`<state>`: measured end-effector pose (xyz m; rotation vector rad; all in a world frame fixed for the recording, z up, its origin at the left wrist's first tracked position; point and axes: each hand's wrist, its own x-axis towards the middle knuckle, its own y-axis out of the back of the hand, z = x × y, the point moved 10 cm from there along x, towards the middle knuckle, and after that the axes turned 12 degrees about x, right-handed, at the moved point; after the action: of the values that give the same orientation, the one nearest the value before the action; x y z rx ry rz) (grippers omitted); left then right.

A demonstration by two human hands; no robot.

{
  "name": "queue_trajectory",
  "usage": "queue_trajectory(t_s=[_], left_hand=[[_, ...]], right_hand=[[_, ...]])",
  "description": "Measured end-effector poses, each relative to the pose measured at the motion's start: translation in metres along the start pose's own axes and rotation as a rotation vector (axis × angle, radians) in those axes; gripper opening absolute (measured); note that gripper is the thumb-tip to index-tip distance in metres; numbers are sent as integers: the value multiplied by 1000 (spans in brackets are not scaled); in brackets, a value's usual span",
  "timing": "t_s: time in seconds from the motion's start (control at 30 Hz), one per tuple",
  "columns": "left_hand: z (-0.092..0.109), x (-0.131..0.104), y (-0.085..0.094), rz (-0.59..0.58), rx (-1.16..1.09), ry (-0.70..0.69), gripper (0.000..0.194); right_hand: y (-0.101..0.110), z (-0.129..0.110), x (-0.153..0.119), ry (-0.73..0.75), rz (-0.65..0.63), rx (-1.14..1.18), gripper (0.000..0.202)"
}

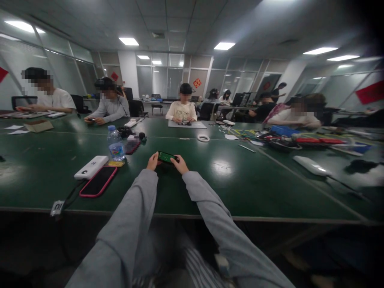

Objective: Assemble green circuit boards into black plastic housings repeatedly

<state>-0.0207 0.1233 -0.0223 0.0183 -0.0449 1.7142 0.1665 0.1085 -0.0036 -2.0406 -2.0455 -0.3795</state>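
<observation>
A smartphone [167,157] with a lit, mostly green screen is held sideways above the green table [192,196]. My left hand [153,161] is closed around its left end. Around the right end, my right hand [180,164] is closed too, its thumb lying over the screen's edge. The small details on the screen are too fine to read. To the left of my hands lie a second phone in a pink case [99,182], dark screen up, and a white power bank [91,167] with a cable.
A water bottle [115,144] stands left of my hands, beside a small yellow packet [116,163]. A white ring-shaped roll [203,138] lies farther back. Cables and tools [270,138] crowd the right, near another white power bank [310,166]. Several people sit around the table.
</observation>
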Motion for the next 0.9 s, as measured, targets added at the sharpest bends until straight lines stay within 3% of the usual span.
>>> queue_trajectory(t_s=[0.27, 0.63, 0.9], left_hand=[[6, -4, 0, 8, -77, 17, 28], [9, -10, -3, 3, -299, 49, 21], [17, -14, -10, -40, -396, 79, 20]], right_hand=[[-5, -8, 3, 91, -51, -60, 40], [-9, -3, 1, 56, -91, -100, 58], [-17, -13, -7, 98, -167, -185, 51]])
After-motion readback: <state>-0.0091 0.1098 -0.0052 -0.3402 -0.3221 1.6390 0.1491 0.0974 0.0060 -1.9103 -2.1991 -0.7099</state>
